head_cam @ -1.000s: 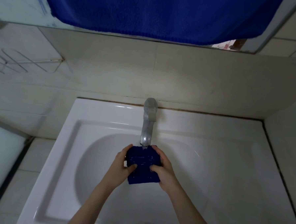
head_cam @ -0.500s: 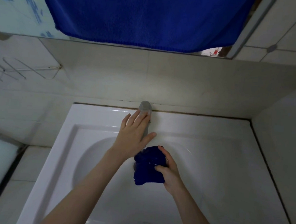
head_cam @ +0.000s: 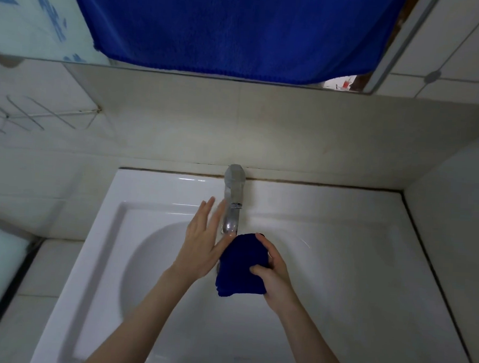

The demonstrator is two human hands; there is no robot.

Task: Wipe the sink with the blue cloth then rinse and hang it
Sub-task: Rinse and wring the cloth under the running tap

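White sink (head_cam: 339,270) set into tiled corner, wall at 12 and 3 o'clock. Chrome faucet (head_cam: 233,200) mounted on rear ledge at 12 o'clock, spout over basin.

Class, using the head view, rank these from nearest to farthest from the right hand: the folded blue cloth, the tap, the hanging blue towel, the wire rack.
1. Folded blue cloth: held in the right hand.
2. Tap: just behind, slightly left.
3. Hanging blue towel: up on the back wall.
4. Wire rack: far left wall.
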